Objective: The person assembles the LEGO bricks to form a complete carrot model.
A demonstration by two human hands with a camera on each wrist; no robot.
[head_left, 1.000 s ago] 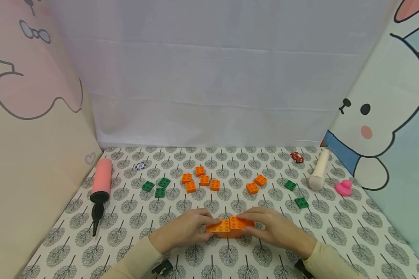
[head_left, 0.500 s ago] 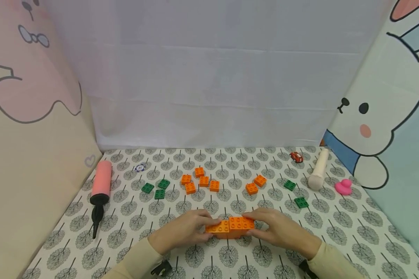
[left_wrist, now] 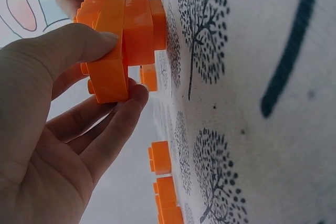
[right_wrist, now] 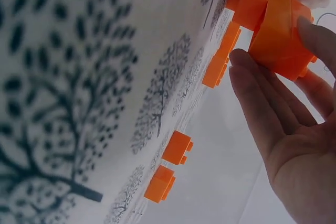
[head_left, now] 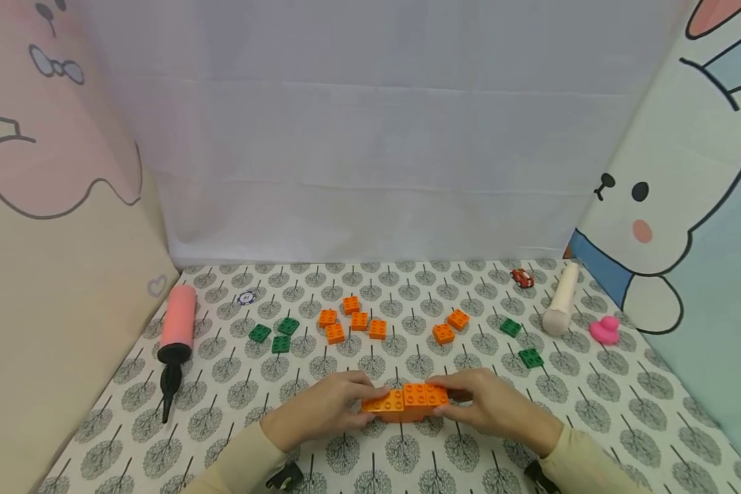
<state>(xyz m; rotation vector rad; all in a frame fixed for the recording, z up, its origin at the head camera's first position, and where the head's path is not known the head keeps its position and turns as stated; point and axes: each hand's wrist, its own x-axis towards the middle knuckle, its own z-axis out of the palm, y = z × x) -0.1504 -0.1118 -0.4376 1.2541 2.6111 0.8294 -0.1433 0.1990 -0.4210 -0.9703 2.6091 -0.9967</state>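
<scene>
Both hands hold one joined build of orange toy building bricks, studs up, close over the tabletop. My left hand (head_left: 330,406) pinches its left end; in the left wrist view the thumb lies along a long orange brick (left_wrist: 109,80) and the fingers reach below it. At the right end my right hand (head_left: 497,409) grips two square orange bricks (head_left: 425,395) that stand higher than the left part. The right wrist view has its thumb on the near end of the orange build (right_wrist: 278,35), with fingers along the side. Narrower orange bricks show underneath.
Several loose orange bricks (head_left: 359,320) lie behind the hands, with two more orange bricks (head_left: 443,333) to the right. Green bricks (head_left: 280,344) sit at both sides. A pink-and-black pump (head_left: 178,318), poker chip (head_left: 245,298), red toy car (head_left: 521,278), whitish rod (head_left: 561,300) and pink duck (head_left: 605,330) lie around.
The right hand's fingers have drawn back slightly to the right, baring more studs of the right-hand bricks. The left hand keeps its grip, and the build stays in place.
</scene>
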